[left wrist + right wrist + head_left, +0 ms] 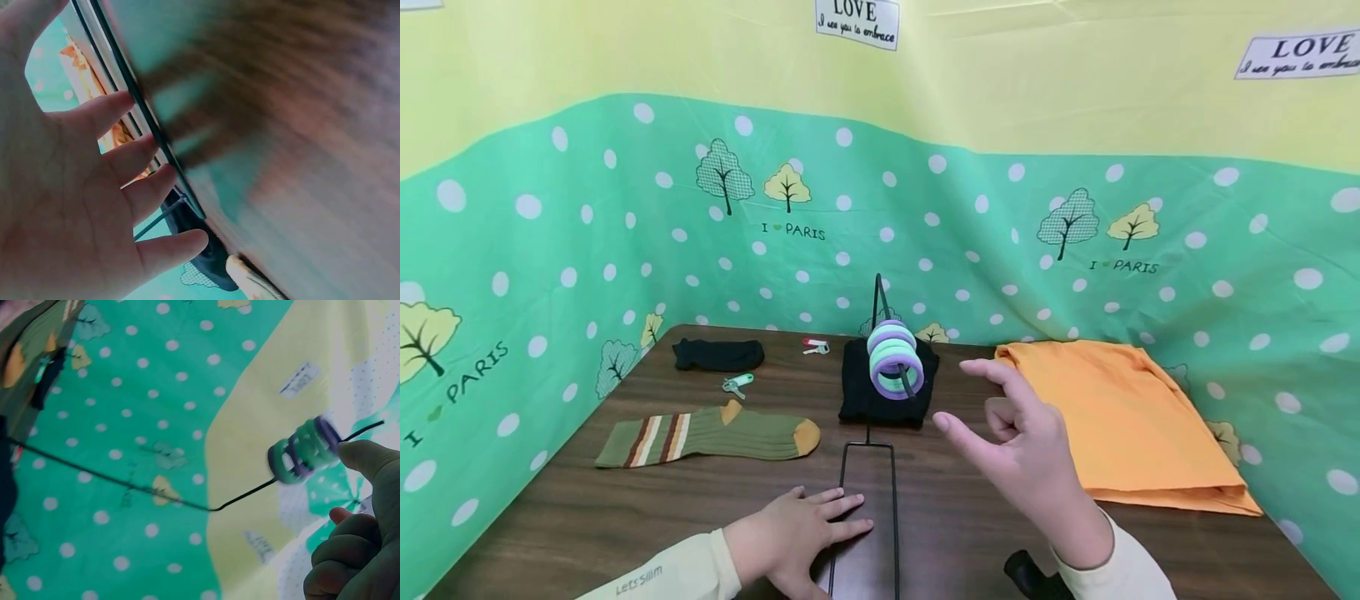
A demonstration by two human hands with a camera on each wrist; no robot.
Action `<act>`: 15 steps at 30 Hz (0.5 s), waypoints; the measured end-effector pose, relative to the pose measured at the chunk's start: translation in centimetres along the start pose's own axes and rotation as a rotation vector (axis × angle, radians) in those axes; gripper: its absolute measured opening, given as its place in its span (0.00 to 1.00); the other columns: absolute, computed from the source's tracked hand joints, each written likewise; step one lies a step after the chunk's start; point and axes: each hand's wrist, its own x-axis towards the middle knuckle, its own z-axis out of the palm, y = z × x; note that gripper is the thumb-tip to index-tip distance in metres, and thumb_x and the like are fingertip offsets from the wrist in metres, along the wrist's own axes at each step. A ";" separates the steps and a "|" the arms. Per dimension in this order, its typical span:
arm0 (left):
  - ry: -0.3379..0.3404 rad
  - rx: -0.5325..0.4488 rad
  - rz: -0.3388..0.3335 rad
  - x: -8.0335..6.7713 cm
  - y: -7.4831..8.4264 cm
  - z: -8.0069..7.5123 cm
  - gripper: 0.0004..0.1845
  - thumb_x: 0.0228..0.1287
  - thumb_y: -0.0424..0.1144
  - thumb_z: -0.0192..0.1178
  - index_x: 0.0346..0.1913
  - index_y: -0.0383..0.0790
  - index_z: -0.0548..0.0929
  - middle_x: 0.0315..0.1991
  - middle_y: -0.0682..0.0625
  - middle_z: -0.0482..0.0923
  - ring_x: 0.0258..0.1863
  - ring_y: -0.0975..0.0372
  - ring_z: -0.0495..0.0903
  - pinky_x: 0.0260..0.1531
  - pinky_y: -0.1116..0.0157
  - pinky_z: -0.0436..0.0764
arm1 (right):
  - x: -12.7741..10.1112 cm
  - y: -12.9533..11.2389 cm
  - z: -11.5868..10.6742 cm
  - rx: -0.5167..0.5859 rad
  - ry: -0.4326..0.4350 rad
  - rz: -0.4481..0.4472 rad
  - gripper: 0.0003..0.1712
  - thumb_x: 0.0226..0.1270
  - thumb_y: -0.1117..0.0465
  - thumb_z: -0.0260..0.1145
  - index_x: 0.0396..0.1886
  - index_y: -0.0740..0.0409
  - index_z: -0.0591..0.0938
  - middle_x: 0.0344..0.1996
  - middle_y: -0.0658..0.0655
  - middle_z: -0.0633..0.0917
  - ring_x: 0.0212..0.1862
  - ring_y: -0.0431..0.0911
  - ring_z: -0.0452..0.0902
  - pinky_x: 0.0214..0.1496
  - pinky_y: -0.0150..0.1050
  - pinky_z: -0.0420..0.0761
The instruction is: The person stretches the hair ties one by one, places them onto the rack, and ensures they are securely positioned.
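Observation:
A black wire stand [895,517] carries several purple and mint-green rings [891,343] on its upper arm, whose tip points toward me. My left hand [797,537] rests across one side of the stand's base, its fingers straight and spread; the left wrist view shows the fingertips against the base wire [145,106]. To the right of the rings is my right hand [1030,450], with thumb and index finger held apart, the other fingers curled, and nothing between them. In the right wrist view the rings [306,447] are close to the thumb [365,456]; contact is unclear.
Behind the stand's base lies a folded black cloth [857,383]. Left are a green striped sock [737,437], a black sock [718,355] and two keys with tags [737,383] [816,345]. An orange cloth [1120,417] lies right, a black object [1026,575] near front.

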 end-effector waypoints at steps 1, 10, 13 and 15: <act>0.003 0.002 0.000 0.0 0.0 -0.1 0.44 0.49 0.73 0.53 0.70 0.68 0.53 0.72 0.58 0.51 0.70 0.59 0.57 0.51 0.45 0.72 | -0.1 0.3 0.0 -0.005 0.003 0.009 0.31 0.39 0.66 0.77 0.48 0.61 0.78 0.07 0.48 0.54 0.14 0.32 0.47 0.17 0.25 0.51; -0.007 -0.039 -0.010 0.6 0.1 -1.3 0.42 0.47 0.71 0.57 0.68 0.66 0.61 0.70 0.57 0.57 0.68 0.57 0.62 0.53 0.46 0.71 | -1.6 2.8 -0.1 -0.058 -0.077 0.260 0.28 0.43 0.66 0.76 0.48 0.51 0.78 0.08 0.46 0.53 0.15 0.29 0.45 0.16 0.29 0.54; -0.002 -0.039 -0.021 0.7 0.2 -1.7 0.41 0.47 0.72 0.55 0.67 0.66 0.63 0.70 0.57 0.58 0.68 0.55 0.61 0.55 0.45 0.69 | -2.0 3.4 0.0 -0.088 -0.113 0.319 0.26 0.45 0.64 0.75 0.47 0.50 0.78 0.09 0.44 0.53 0.15 0.29 0.45 0.17 0.30 0.55; 0.022 -0.045 -0.032 0.6 0.0 -2.2 0.41 0.48 0.73 0.54 0.67 0.64 0.63 0.70 0.55 0.58 0.69 0.53 0.60 0.56 0.43 0.67 | -2.3 4.0 -0.1 -0.122 -0.139 0.337 0.24 0.47 0.62 0.75 0.46 0.51 0.78 0.10 0.43 0.53 0.14 0.30 0.46 0.17 0.30 0.55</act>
